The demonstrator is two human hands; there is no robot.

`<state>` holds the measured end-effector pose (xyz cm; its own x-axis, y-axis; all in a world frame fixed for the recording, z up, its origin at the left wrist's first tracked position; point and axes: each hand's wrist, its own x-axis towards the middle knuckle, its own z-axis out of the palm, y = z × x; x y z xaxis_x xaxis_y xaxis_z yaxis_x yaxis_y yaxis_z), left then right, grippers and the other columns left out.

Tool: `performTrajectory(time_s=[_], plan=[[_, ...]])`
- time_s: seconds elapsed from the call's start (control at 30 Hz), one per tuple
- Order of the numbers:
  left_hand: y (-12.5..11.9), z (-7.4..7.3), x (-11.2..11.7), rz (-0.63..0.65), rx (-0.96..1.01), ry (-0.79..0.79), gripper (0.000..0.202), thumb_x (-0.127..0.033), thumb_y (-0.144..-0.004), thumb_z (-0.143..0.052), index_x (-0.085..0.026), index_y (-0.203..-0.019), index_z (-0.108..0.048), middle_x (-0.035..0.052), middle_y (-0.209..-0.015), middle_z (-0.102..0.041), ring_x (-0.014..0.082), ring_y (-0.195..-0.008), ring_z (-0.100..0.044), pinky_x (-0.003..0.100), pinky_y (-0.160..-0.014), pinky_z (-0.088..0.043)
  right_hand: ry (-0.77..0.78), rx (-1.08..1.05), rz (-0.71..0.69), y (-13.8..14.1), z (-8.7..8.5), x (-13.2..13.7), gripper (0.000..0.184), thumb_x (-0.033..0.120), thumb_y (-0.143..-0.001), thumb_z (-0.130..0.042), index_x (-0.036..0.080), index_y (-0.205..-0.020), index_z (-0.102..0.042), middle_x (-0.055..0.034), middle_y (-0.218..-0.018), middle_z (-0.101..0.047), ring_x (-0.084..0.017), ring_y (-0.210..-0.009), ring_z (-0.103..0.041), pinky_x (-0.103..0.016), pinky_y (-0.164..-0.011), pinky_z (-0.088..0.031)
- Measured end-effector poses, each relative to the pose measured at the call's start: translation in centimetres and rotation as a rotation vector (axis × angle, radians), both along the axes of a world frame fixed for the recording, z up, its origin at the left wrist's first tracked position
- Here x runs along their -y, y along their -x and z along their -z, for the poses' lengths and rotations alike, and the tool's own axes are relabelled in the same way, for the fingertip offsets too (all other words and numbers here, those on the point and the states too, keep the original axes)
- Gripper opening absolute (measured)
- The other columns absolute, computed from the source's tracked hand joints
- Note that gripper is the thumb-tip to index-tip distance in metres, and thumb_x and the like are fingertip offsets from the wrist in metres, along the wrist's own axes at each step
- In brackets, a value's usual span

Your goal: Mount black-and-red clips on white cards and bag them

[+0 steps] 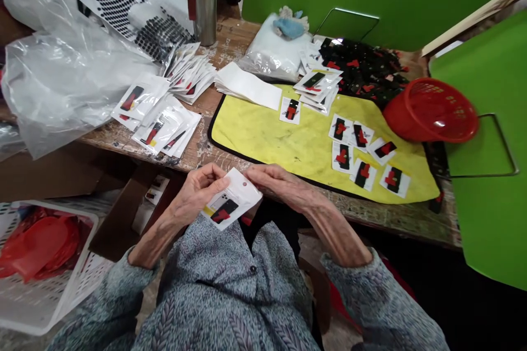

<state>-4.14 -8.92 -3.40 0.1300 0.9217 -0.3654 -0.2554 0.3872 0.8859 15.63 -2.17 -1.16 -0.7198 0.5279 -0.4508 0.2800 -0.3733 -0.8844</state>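
A white printed packet [233,200] is held above the near table edge, gripped by the left hand [201,192].
It is kept face-up and steady; the right hand's [280,186] fingers meet its right corner, grip unclear. Similar packets [362,174] are spread apart on a yellow cloth [255,142], right.

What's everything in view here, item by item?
Mat: one, yellow, on the table.
Cards: seven, white with black and red, on the mat.
Basket: one, red, right of the mat.
Heap: one, black and red, beyond the mat.
Flask: one, steel, far table edge.
Plastic bag: one, clear, far left.
Crate: one, white, lower left, holding red plastic.
Panels: two, green, far side and right.
Held card: one, white, near table edge.
Left hand: one, bare, on the card.
Right hand: one, bare, on the card.
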Motion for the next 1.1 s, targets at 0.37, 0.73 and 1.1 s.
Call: performTrajectory(time_s=[0.37, 0.73, 1.1], plan=[[-1.5, -1.1, -0.3, -0.037, 0.013, 0.026, 0.027, -0.038, -0.074, -0.075, -0.016, -0.073, -0.06, -0.0031, -0.064, -0.062, 0.0089, -0.056, -0.055, 0.022, -0.056, -0.047, -0.306, 0.085, 0.161, 1.0, -0.2, 1.7, 0.035, 0.052, -0.085, -0.058, 0.018, -0.079, -0.055, 0.0007, -0.072, -0.052, -0.012, -0.065, -0.045, -0.024, -0.057, -0.036], [0.2, -1.6, -3.1, -0.285, -0.018, -0.048, 0.031, -0.042, -0.07, -0.077, -0.016, -0.073, -0.061, -0.0018, -0.067, -0.064, 0.0099, -0.058, -0.055, 0.024, -0.058, -0.046, -0.29, 0.072, 0.084, 2.2, -0.7, -1.9, 0.037, 0.053, -0.085, -0.056, 0.019, -0.073, -0.048, 0.0041, -0.064, -0.04, -0.01, -0.059, -0.035, -0.025, -0.052, -0.026], [5.6, -3.1, -3.6, -0.558, -1.282, -0.615, 0.014, -0.025, -0.092, -0.051, -0.02, -0.096, -0.064, 0.0071, -0.093, -0.064, 0.0219, -0.093, -0.057, 0.036, -0.089, -0.044, -0.125, -0.197, 0.159, 14.4, 0.1, -8.9, 0.029, 0.044, -0.08, -0.063, 0.018, -0.073, -0.051, 0.003, -0.066, -0.046, -0.009, -0.056, -0.038, -0.023, -0.055, -0.033]])
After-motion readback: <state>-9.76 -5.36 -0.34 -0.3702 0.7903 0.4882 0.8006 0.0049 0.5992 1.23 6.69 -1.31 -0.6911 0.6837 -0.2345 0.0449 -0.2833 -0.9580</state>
